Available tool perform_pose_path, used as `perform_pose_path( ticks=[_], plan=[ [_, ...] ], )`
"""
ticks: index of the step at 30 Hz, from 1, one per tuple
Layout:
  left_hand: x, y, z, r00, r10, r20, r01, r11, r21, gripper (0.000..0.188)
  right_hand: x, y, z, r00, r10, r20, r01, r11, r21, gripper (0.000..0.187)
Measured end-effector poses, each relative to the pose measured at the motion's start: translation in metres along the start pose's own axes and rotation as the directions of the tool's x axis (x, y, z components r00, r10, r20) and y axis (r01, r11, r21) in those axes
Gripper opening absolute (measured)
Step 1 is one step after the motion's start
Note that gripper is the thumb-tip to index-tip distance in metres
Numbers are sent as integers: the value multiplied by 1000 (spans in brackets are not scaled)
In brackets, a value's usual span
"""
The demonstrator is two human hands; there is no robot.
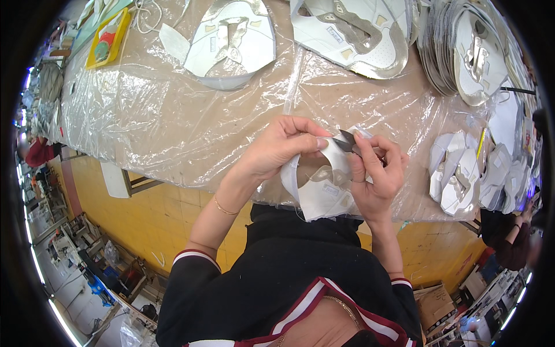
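Note:
A white and silver shoe upper [317,199] is held up over the near edge of the table, curved into an open loop. My left hand [278,146] pinches its upper rim between thumb and fingers. In my right hand [378,173] is a pair of dark thread snips [347,142], the blades pointing left against the upper's rim, close to my left fingertips. Whether the blades are apart is too small to tell. My right fingers cover the handle of the snips and part of the upper's right side.
Plastic film covers the table [150,121]. Ahead lie a stack of flat uppers [231,43] and a larger pile [352,40]. More stand in a thick stack [480,63] at far right, with loose pieces [457,173] nearer. A yellow tray [118,40] sits far left.

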State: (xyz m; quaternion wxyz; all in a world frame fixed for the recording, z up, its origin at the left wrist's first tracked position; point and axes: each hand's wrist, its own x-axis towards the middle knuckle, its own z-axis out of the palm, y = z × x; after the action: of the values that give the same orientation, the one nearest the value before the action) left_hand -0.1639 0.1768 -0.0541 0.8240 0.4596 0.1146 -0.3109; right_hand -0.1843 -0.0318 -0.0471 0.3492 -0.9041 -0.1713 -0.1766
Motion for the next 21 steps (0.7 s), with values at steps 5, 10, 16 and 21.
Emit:
perform_pose_path(
  ticks=[5,10,16,21],
  plan=[
    [1,0,0,1000,2,24,-2,1000,2,19,0,-1,-6,998,-19,55,22,999,-38,29],
    [0,2,2,1000,-14,17,14,1000,5,20,1,-2,-6,1000,-21,18,21,999,-36,29],
    [1,4,6,1000,-17,-9,17,1000,-4,11,3,-7,-12,995,-5,100,12,998,-62,29],
    [1,5,7,1000,-16,9,16,1000,0,12,5,-5,-14,995,28,92,-23,998,-55,30]
  ],
)
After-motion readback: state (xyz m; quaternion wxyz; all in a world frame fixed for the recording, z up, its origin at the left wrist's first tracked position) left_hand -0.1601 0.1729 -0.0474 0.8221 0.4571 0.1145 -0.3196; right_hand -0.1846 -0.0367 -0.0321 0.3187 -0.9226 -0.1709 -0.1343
